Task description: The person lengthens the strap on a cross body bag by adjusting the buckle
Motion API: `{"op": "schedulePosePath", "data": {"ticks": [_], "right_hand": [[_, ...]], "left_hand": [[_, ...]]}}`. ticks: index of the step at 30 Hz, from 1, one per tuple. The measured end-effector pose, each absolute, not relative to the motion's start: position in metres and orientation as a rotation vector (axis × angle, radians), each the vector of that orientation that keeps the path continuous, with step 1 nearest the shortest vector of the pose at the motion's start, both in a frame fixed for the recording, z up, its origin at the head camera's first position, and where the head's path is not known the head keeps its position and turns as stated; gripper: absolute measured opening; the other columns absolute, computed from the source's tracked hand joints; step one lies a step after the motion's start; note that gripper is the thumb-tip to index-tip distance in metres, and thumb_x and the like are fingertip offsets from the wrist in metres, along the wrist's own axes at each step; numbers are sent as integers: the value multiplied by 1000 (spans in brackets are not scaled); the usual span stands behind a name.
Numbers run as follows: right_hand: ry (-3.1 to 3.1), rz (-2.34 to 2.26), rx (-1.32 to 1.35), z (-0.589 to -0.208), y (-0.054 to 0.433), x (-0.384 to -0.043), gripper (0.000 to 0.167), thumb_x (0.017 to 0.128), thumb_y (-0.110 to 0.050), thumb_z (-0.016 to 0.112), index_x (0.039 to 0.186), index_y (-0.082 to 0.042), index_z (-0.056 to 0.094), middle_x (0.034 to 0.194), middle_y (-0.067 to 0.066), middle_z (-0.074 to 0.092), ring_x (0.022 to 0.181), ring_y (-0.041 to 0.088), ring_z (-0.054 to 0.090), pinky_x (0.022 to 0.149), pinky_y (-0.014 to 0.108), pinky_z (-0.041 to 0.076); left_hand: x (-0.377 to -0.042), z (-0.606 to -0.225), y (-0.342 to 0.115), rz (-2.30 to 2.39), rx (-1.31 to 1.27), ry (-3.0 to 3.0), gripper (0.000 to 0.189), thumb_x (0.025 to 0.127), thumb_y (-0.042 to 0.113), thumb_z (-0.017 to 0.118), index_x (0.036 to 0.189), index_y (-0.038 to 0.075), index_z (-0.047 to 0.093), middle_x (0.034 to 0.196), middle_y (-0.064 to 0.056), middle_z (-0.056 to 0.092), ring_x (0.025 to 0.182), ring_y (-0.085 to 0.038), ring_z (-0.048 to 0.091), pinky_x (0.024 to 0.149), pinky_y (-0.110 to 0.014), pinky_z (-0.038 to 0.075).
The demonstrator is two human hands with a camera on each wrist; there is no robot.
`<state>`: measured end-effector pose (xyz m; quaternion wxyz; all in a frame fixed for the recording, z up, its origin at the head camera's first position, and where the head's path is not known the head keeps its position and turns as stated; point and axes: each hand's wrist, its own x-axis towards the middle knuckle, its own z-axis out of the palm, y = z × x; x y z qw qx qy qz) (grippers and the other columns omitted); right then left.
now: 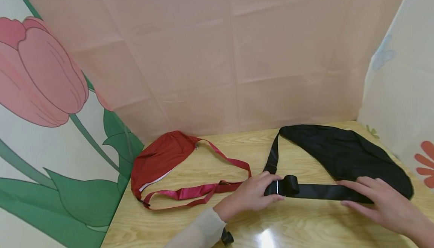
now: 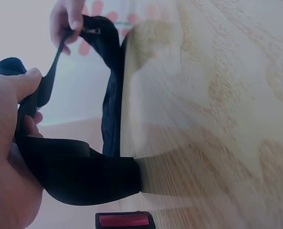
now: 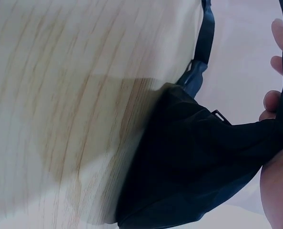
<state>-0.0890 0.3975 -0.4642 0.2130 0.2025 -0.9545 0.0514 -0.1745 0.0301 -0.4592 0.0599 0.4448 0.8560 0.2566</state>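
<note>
A black sling bag (image 1: 342, 150) lies on the table at the right, its webbing strap (image 1: 318, 191) pulled out straight along the near side. My left hand (image 1: 249, 195) grips the strap beside a metal-edged slider (image 1: 277, 187), with a loop of webbing standing up there. Near the bag's right end, my right hand (image 1: 383, 201) pinches the same strap between thumb and fingers. The left wrist view has the strap (image 2: 89, 171) curving down from the left hand to the tabletop. In the right wrist view, the bag body (image 3: 194, 157) hangs beside the right hand (image 3: 279, 167).
To the left lies a red sling bag (image 1: 162, 154) with its red strap (image 1: 190, 192) looped toward the left hand. A small black piece (image 1: 227, 236) sits by the left sleeve. A pinkish sheet (image 1: 237, 52) backs the wooden table (image 1: 162, 229); printed panels flank it.
</note>
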Motion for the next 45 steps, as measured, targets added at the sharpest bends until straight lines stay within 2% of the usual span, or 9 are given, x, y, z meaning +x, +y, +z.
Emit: {"op": "schedulePosePath", "data": {"ticks": [12,21,26,32,39,45], "right_hand": [[-2668,130,535,-462,402,-89,51,65,-46,92,110,-32,73,78,-26,40,70,-3,34,61,26,35],[-2630,142,550,-463,407,-89,54,61,-43,94,110,-35,73,81,-27,43,71,-4,36,61,27,37],[-2592,160,577,-463,410,-89,57,59,-40,95,111,-36,73,81,-29,44,71,-4,37,63,24,35],[-2626,154,530,-464,414,-89,55,59,-43,95,109,-34,73,83,-26,48,73,-2,41,63,30,41],[-2646,137,495,-466,419,-89,56,58,-43,95,108,-31,74,84,-23,51,74,0,41,62,31,41],[-2655,137,485,-468,423,-89,55,58,-43,95,108,-31,74,85,-22,53,74,1,41,63,32,42]], "left_hand": [[-175,-457,24,828,1316,2548,58,99,56,56,148,26,48,112,12,54,82,0,49,63,-12,43],[-174,-456,23,828,1315,2545,58,99,55,57,148,27,48,113,11,54,80,-1,50,62,-12,43],[-174,-456,21,824,1312,2543,58,98,56,56,148,27,47,113,12,54,81,0,50,64,-12,43],[-176,-459,20,824,1343,2559,58,98,56,57,147,26,49,114,12,56,84,1,50,68,-11,42],[-176,-460,18,817,1347,2570,58,98,57,56,146,26,50,118,12,58,89,2,51,76,-11,43],[-176,-461,19,804,1357,2577,57,98,57,56,146,26,49,118,12,57,85,2,51,71,-10,42]]}}
